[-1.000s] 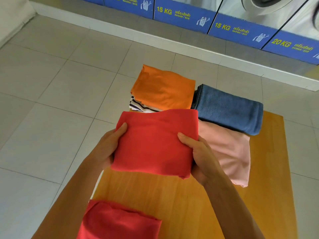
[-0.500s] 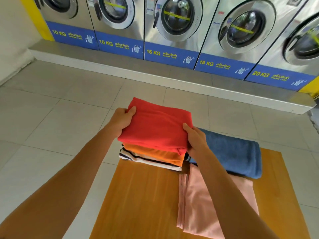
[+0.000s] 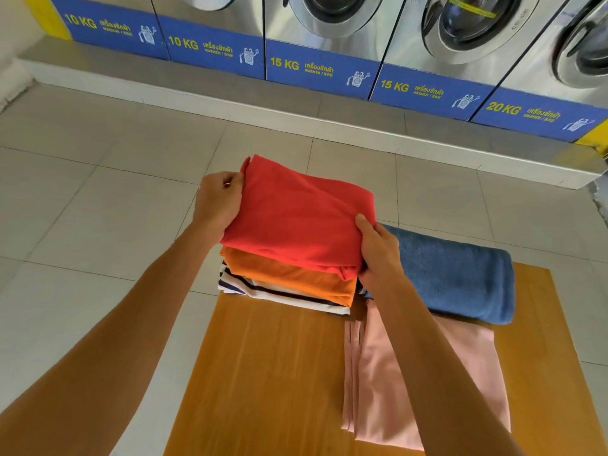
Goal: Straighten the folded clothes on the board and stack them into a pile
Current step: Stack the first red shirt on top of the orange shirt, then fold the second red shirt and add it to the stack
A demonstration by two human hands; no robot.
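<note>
A folded red garment (image 3: 299, 215) lies on top of a pile at the far left of the wooden board (image 3: 273, 373). Under it sit a folded orange garment (image 3: 289, 278) and a striped white garment (image 3: 283, 296). My left hand (image 3: 218, 200) pinches the red garment's far left edge. My right hand (image 3: 378, 251) grips its near right corner. A folded blue garment (image 3: 457, 274) lies to the right of the pile. In front of it a folded pink garment (image 3: 394, 390) lies flat, partly hidden by my right forearm.
The board rests on a grey tiled floor (image 3: 82, 205). A row of steel washing machines (image 3: 329, 31) with blue labels stands on a raised step (image 3: 230, 103) across the back. A white wall (image 3: 13, 34) is at the far left.
Both hands carried the red garment forward from above the board's middle and set it on the orange garment. My left hand has since slid to its far left edge.
</note>
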